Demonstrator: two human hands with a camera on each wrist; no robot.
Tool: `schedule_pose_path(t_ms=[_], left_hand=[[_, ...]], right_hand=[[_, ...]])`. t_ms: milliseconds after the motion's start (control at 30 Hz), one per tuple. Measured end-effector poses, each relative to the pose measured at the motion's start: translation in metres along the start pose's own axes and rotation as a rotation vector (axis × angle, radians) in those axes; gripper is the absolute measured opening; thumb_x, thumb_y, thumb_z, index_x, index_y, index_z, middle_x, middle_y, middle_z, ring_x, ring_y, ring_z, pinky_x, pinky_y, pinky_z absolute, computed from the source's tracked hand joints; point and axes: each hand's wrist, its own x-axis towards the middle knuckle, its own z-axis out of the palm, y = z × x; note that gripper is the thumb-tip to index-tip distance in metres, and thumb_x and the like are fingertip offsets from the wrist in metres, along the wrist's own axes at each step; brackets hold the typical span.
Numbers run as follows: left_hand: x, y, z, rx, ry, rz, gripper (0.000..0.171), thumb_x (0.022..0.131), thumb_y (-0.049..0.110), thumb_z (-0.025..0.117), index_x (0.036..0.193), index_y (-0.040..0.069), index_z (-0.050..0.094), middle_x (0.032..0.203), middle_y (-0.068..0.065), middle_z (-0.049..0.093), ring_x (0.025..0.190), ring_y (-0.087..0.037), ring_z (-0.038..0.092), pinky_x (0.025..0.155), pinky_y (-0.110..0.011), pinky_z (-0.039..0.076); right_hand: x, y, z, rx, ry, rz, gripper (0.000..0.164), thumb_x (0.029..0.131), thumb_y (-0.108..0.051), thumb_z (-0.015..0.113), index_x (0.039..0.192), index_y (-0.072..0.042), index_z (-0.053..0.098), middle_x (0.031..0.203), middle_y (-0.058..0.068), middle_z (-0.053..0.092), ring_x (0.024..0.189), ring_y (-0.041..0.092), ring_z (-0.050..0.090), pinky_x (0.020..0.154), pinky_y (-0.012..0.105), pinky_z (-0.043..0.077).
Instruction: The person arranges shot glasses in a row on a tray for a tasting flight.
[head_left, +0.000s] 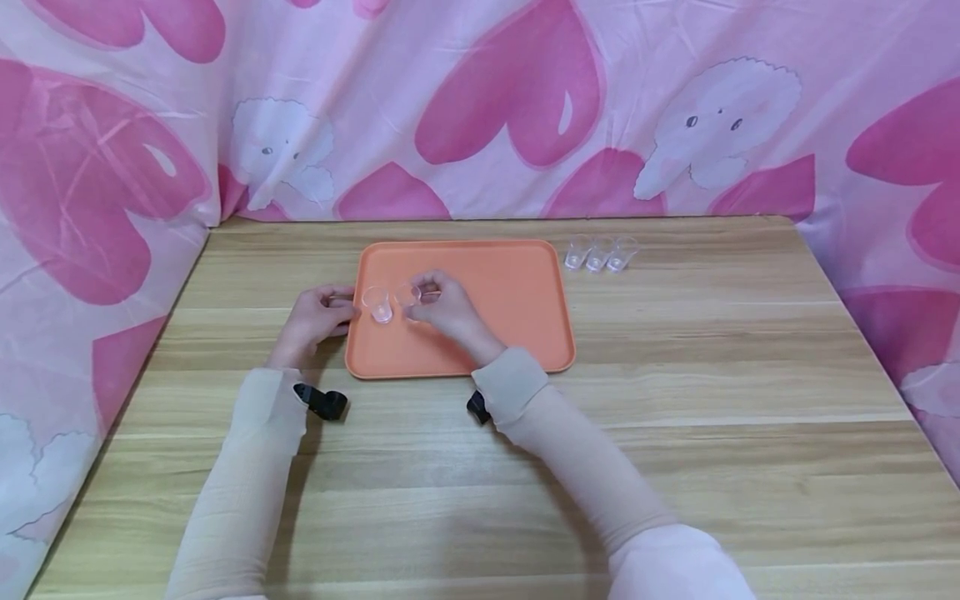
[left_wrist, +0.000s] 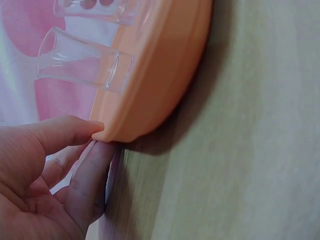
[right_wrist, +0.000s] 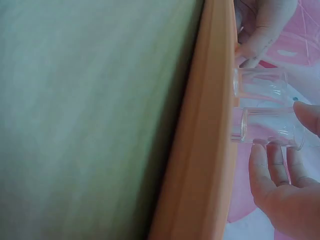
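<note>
With the thumb above and fingers below, my left hand (head_left: 311,321) pinches the left rim of the orange tray (head_left: 502,304); the grip shows closely in the left wrist view, thumb on the rim (left_wrist: 102,134). My right hand (head_left: 450,312) holds a clear shot glass (right_wrist: 267,126) over the tray's left part, upright, between thumb and fingers. Its base is close to the tray surface. Just left of it, a second clear shot glass (head_left: 382,312) stands on the tray, near the left hand.
Several clear shot glasses (head_left: 597,254) stand in a row on the wooden table (head_left: 712,400), off the tray's back right corner. A pink patterned cloth (head_left: 375,92) hangs behind the table and at its sides. Black wrist cameras (head_left: 322,402) sit by both cuffs.
</note>
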Motion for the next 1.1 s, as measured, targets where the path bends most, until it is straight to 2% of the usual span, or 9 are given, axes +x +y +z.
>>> schedule_pose_path(t_ms=[233,367,633,800,967,1100], left_hand=[[0.0,0.001,0.001,0.016,0.002,-0.008,0.048,0.096,0.011,0.05,0.142,0.001,0.041,0.124,-0.016,0.053,0.079,0.004,0.057,0.072,-0.014,0.056],[0.001,0.0,0.001,0.0,0.003,-0.005,0.048,0.096,0.011,0.051,0.142,0.001,0.041,0.12,-0.013,0.054,0.077,0.005,0.057,0.071,-0.013,0.055],[0.002,0.0,0.002,-0.015,0.007,0.006,0.05,0.095,0.011,0.053,0.142,0.001,0.041,0.116,-0.011,0.055,0.076,0.006,0.057,0.07,-0.012,0.055],[0.002,0.0,0.002,0.0,0.012,0.002,0.049,0.096,0.011,0.052,0.142,0.002,0.041,0.118,-0.011,0.055,0.077,0.006,0.056,0.07,-0.012,0.055],[0.002,0.001,0.001,0.006,0.003,-0.018,0.049,0.097,0.013,0.051,0.144,0.003,0.04,0.129,-0.017,0.052,0.085,0.001,0.057,0.076,-0.015,0.056],[0.002,0.0,0.001,-0.008,-0.003,-0.016,0.05,0.097,0.012,0.051,0.144,0.002,0.039,0.129,-0.017,0.051,0.084,0.002,0.057,0.078,-0.017,0.056]], right_hand=[[0.001,0.0,0.006,0.015,0.006,0.014,0.04,0.079,0.005,0.068,0.117,0.004,0.055,0.113,0.017,0.058,0.11,0.027,0.058,0.089,0.026,0.054],[0.001,-0.001,0.008,0.012,0.014,0.023,0.041,0.079,0.006,0.069,0.118,0.005,0.055,0.114,0.018,0.058,0.111,0.03,0.058,0.09,0.027,0.054],[0.003,0.001,0.009,0.022,0.025,0.028,0.039,0.08,0.005,0.068,0.117,0.003,0.055,0.113,0.016,0.059,0.11,0.026,0.058,0.085,0.024,0.054],[0.004,0.002,0.008,0.026,0.021,0.026,0.042,0.081,0.004,0.068,0.12,0.003,0.054,0.118,0.017,0.059,0.113,0.028,0.057,0.092,0.027,0.053],[0.001,0.004,-0.002,0.029,0.002,0.012,0.046,0.082,0.005,0.065,0.126,0.003,0.052,0.126,0.019,0.056,0.118,0.031,0.055,0.101,0.032,0.049],[-0.002,0.004,-0.021,0.032,0.02,-0.001,0.046,0.083,0.005,0.064,0.128,0.003,0.051,0.128,0.02,0.055,0.12,0.032,0.054,0.102,0.034,0.049]])
